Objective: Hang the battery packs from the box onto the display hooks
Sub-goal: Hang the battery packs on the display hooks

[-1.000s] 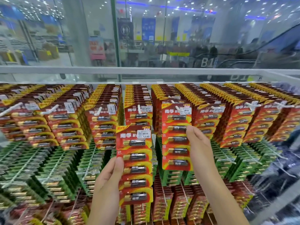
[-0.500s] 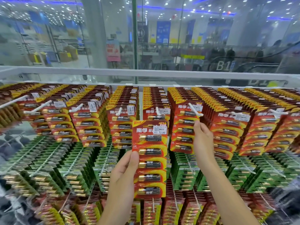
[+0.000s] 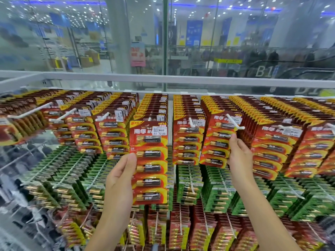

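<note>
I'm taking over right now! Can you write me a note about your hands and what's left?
Left hand holds a red battery pack by its left edge, not yet hooked.
Right hand grips the right edge of the front hung pack on a white hook right of centre.
Done: top-row hooks carry many red packs.
Left: hang the held pack. The box is out of view, so the remaining count is unknown.
</note>
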`<state>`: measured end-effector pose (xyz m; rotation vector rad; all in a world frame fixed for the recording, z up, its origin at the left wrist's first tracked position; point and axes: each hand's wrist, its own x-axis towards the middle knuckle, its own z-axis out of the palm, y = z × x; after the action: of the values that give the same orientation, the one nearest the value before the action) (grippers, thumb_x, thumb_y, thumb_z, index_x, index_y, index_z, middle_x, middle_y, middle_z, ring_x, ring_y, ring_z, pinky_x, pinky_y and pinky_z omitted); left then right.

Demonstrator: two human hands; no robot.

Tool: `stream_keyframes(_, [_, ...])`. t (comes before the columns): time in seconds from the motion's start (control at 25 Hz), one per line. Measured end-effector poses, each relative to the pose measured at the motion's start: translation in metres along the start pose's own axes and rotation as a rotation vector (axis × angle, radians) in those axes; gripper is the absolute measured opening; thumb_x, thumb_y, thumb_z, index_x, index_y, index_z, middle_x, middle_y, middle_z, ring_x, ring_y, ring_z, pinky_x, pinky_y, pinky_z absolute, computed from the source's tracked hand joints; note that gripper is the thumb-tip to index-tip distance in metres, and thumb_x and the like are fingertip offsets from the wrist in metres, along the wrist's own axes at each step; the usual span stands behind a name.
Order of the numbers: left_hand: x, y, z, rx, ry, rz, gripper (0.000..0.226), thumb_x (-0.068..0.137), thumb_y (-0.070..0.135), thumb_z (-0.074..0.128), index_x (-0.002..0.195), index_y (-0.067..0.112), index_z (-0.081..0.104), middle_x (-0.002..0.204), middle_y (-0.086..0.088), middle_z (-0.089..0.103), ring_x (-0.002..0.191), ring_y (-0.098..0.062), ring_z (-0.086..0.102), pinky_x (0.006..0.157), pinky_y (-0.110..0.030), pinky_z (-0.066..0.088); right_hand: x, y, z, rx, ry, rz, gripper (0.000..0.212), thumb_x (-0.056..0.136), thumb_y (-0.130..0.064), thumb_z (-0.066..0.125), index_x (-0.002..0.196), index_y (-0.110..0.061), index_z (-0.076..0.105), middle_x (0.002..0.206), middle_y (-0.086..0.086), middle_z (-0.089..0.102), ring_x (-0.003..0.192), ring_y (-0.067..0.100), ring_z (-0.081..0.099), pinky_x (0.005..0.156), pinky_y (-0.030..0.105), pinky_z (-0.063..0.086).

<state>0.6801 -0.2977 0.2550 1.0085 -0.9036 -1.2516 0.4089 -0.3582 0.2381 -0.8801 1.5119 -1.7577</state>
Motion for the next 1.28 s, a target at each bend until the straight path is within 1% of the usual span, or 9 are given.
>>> stream_keyframes(0.08, [0.0,0.001,-0.006,0.008,0.007,-0.001,0.034,0.098,0.043,0.053,0.111,0.022,0.076,0.105,-0.012,0.079,0.09,-0.035,0.078,0.068,-0.043,0.064,0.001,0.0,-0.001,0.003,0.002,0.006,0.063,0.103,-0.055,0.047,0.154,-0.018,0.043,0.122,-0.016,0.056,0.118,0.007,0.048,0.115,0.041,0.04])
stream_keyframes(0.2, [0.002,0.005,-0.021,0.004,0.033,0.008,0.036,0.101,0.04,0.051,0.115,0.018,0.075,0.105,-0.015,0.079,0.086,-0.036,0.078,0.063,-0.043,0.064,0.004,0.0,-0.001,0.018,0.004,0.005,0.06,0.104,-0.052,0.047,0.154,-0.018,0.044,0.107,-0.03,0.053,0.125,0.011,0.049,0.112,0.036,0.038])
stream_keyframes(0.4, [0.011,0.016,-0.049,0.012,0.107,0.049,0.033,0.097,0.043,0.053,0.104,0.024,0.079,0.104,-0.015,0.079,0.085,-0.036,0.077,0.067,-0.045,0.063,0.012,0.012,0.007,0.037,0.068,0.031,0.073,0.099,-0.062,0.052,0.158,-0.022,0.037,0.154,-0.008,0.049,0.142,0.017,0.045,0.121,0.048,0.034])
stream_keyframes(0.52, [0.017,0.023,-0.06,0.021,0.155,0.08,0.037,0.094,0.046,0.054,0.108,0.021,0.078,0.102,-0.015,0.079,0.081,-0.034,0.077,0.064,-0.043,0.063,0.014,0.015,0.012,0.061,0.109,0.043,0.074,0.098,-0.063,0.053,0.157,-0.022,0.038,0.15,-0.006,0.053,0.139,0.018,0.048,0.12,0.049,0.036])
stream_keyframes(0.6, [0.021,0.027,-0.068,0.026,0.19,0.1,0.034,0.1,0.041,0.052,0.111,0.02,0.077,0.099,-0.012,0.08,0.077,-0.03,0.078,0.057,-0.039,0.062,0.016,0.019,0.013,0.065,0.126,0.049,0.075,0.096,-0.065,0.054,0.157,-0.023,0.039,0.127,-0.013,0.062,0.128,0.015,0.052,0.119,0.049,0.038])
stream_keyframes(0.76, [0.028,0.031,-0.074,0.057,0.225,0.11,0.032,0.106,0.036,0.049,0.113,0.019,0.075,0.093,-0.008,0.081,0.071,-0.024,0.077,0.053,-0.035,0.061,0.021,0.025,0.011,0.078,0.131,0.069,0.074,0.095,-0.065,0.056,0.156,-0.024,0.041,0.088,-0.024,0.042,0.108,0.013,0.044,0.117,0.048,0.039])
stream_keyframes(0.88, [0.032,0.032,-0.074,0.091,0.209,0.097,0.033,0.107,0.038,0.048,0.114,0.02,0.075,0.096,-0.008,0.081,0.076,-0.026,0.078,0.057,-0.036,0.062,0.023,0.025,0.01,0.079,0.139,0.067,0.074,0.095,-0.065,0.056,0.155,-0.024,0.042,0.095,-0.021,0.049,0.11,0.013,0.047,0.117,0.048,0.039])
stream_keyframes(1.04, [0.053,0.037,-0.069,0.155,0.169,0.056,0.034,0.109,0.04,0.046,0.111,0.023,0.075,0.095,-0.006,0.081,0.078,-0.027,0.079,0.059,-0.036,0.062,0.024,0.024,0.01,0.109,0.123,0.036,0.074,0.097,-0.062,0.056,0.157,-0.021,0.038,0.133,-0.01,0.062,0.131,0.015,0.054,0.119,0.047,0.036])
stream_keyframes(1.28, [0.079,0.031,-0.068,0.218,0.19,0.097,0.037,0.109,0.041,0.046,0.101,0.022,0.076,0.087,-0.004,0.081,0.072,-0.026,0.078,0.059,-0.039,0.064,0.018,0.024,0.006,0.061,0.114,-0.013,0.076,0.095,-0.066,0.053,0.156,-0.022,0.039,0.124,-0.01,0.058,0.125,0.015,0.05,0.12,0.048,0.035])
